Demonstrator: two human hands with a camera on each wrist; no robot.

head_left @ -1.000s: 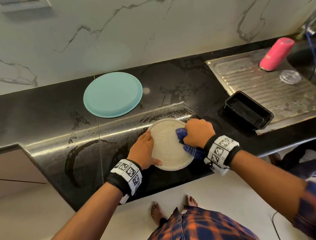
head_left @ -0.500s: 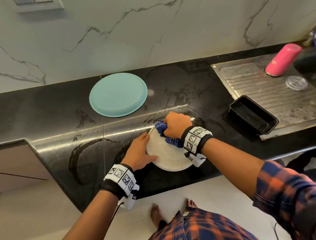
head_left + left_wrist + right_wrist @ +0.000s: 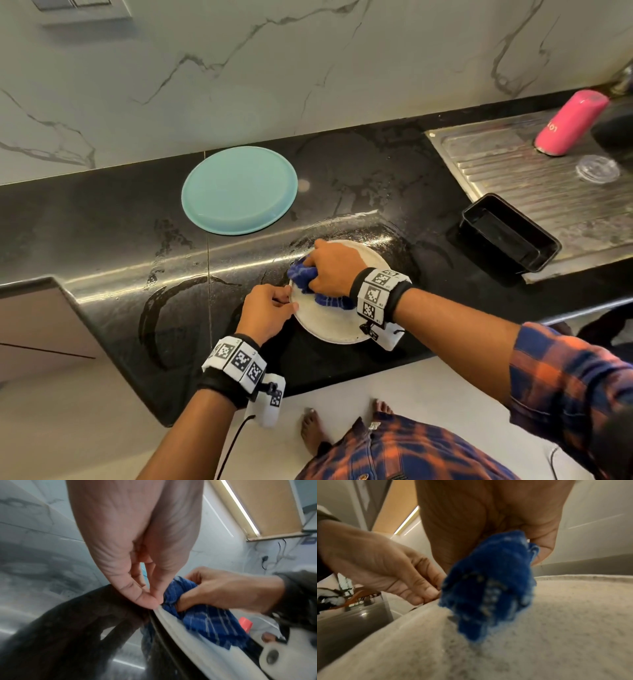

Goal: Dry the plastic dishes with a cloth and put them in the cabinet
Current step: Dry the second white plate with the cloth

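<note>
Tabletop [image 3: 102, 246]: black polished stone, wet in patches, backed by a marble wall.
Left hand [image 3: 265, 313]: grip pinched on the near-left rim of the white plate [image 3: 337, 323].
Right hand [image 3: 334, 270]: grip curled round a bunched blue cloth [image 3: 301, 274], pressed onto the plate.
Teal plate [image 3: 239, 190]: laid beyond, apart from the white one.
Black tray [image 3: 510, 233]: set at the drainboard's edge.
Pink bottle [image 3: 570, 123]: laid farthest right.

My counter: black polished stone countertop [image 3: 102, 222], wet-streaked. Landmark: speckled white plate [image 3: 337, 323], near front edge. Behind it to the left, teal plate [image 3: 239, 190]. To its right, black rectangular tray [image 3: 510, 236], just beside the steel draining board [image 3: 534, 192].
</note>
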